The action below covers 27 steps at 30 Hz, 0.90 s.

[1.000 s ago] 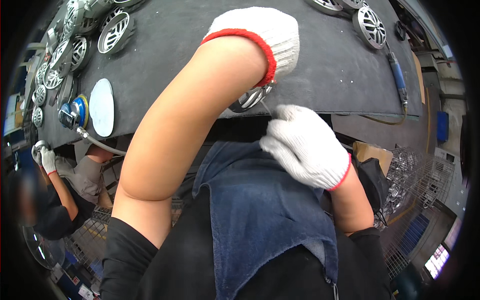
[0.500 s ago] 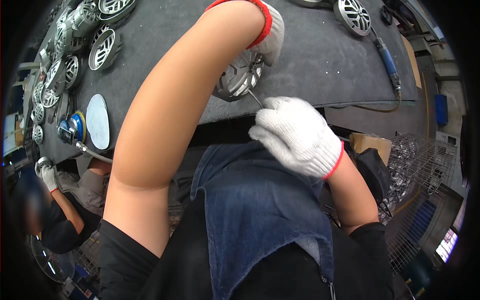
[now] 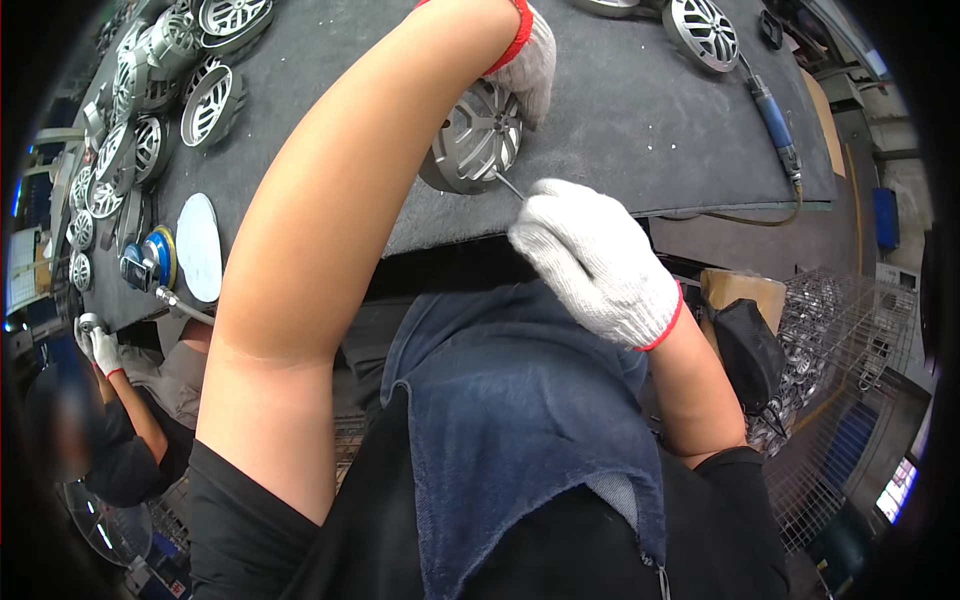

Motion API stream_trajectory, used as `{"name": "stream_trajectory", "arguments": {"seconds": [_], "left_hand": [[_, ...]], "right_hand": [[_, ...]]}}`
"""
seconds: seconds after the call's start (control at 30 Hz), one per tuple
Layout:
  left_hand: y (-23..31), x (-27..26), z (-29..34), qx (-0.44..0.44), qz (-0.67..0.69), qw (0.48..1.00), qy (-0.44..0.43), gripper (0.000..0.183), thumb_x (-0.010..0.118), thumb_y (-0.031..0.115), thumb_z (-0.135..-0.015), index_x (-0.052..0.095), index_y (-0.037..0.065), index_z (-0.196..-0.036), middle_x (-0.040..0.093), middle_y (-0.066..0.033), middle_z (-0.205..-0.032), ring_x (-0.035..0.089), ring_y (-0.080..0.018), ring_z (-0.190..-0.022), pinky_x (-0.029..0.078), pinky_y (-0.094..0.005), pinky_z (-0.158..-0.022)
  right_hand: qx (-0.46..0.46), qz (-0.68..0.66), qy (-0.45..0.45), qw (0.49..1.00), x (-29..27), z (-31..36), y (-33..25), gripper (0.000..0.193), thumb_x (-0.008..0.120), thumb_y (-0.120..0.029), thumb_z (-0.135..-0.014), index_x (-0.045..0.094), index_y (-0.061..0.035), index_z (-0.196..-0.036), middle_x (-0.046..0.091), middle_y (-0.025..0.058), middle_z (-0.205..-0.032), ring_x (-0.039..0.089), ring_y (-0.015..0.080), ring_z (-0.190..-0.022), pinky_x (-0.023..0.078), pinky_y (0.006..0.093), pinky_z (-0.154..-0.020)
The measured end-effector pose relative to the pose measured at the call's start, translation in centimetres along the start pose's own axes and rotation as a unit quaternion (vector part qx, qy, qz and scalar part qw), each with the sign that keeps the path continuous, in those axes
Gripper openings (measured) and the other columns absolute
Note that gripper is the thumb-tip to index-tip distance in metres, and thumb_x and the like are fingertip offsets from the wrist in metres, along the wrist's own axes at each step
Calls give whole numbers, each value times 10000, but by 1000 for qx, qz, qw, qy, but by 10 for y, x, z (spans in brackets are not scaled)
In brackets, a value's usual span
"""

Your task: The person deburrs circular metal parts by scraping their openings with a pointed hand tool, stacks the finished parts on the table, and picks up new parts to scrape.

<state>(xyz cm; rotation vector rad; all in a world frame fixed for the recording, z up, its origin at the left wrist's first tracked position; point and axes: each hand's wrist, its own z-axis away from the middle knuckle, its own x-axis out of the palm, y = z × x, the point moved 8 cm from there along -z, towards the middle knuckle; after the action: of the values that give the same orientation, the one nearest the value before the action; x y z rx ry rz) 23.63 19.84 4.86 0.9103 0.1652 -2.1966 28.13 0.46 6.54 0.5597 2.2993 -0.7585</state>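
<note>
My left hand, in a white knit glove with a red cuff, grips the far side of a round grey metal casting with a spoked face. The casting is tilted close to the bench's near edge, and my left forearm covers part of it. In my closed right hand, also gloved, is a thin metal rod-like tool. Its tip touches the casting's near rim or one of the openings by it; which one I cannot tell. The handle end is hidden inside my fist.
Several similar castings are heaped at the left of the dark bench. Near them lie a blue sander and a pale oval pad. A blue pencil-shaped tool lies right, by another casting. A co-worker sits lower left.
The casting has turned in my left hand, so its spoked face shows more. My right hand and the tool have shifted slightly up the picture. The co-worker's second gloved hand has come into view.
</note>
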Motion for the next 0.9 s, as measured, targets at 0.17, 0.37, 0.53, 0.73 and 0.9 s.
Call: {"name": "stream_trajectory", "arguments": {"seconds": [0.17, 0.37, 0.53, 0.73, 0.9], "left_hand": [[8, 1, 37, -19, 31, 997, 62, 455, 768, 400, -941, 880, 49, -1208, 855, -199, -1185, 812, -371, -1029, 634, -495, -947], [-10, 35, 70, -86, 137, 946, 279, 449, 781, 372, -895, 866, -26, -1084, 819, -227, -922, 810, -358, -845, 651, -455, -842], [-26, 57, 97, -111, 166, 899, 389, 503, 822, 418, -911, 842, -42, -1112, 829, -231, -974, 825, -346, -885, 653, -429, -857], [-37, 76, 111, -90, 226, 859, 449, 471, 851, 393, -931, 847, -32, -1134, 844, -201, -993, 829, -289, -909, 649, -400, -870], [-43, 85, 119, -83, 253, 833, 485, 401, 861, 318, -957, 842, -37, -1143, 850, -156, -999, 806, -207, -921, 635, -353, -878]], "right_hand": [[0, -30, 37, 999, 5, -9, 3, 214, 828, -113, -974, 770, -7, -1151, 723, 146, -1094, 719, 357, -960, 587, 466, -812], [100, -121, -95, 983, 39, 4, -25, 236, 818, -211, -995, 647, -79, -900, 586, 137, -852, 630, 355, -785, 526, 463, -730], [100, -152, 15, 983, 40, -1, -13, 203, 813, -210, -996, 678, -72, -935, 582, 130, -856, 635, 346, -789, 539, 457, -751], [87, -99, -92, 987, 34, 4, -29, 246, 828, -262, -977, 664, -89, -914, 579, 116, -871, 631, 317, -800, 521, 446, -769], [96, -154, -23, 983, 35, 0, -34, 194, 837, -184, -959, 675, -78, -937, 584, 123, -868, 641, 323, -802, 536, 449, -737]]}}
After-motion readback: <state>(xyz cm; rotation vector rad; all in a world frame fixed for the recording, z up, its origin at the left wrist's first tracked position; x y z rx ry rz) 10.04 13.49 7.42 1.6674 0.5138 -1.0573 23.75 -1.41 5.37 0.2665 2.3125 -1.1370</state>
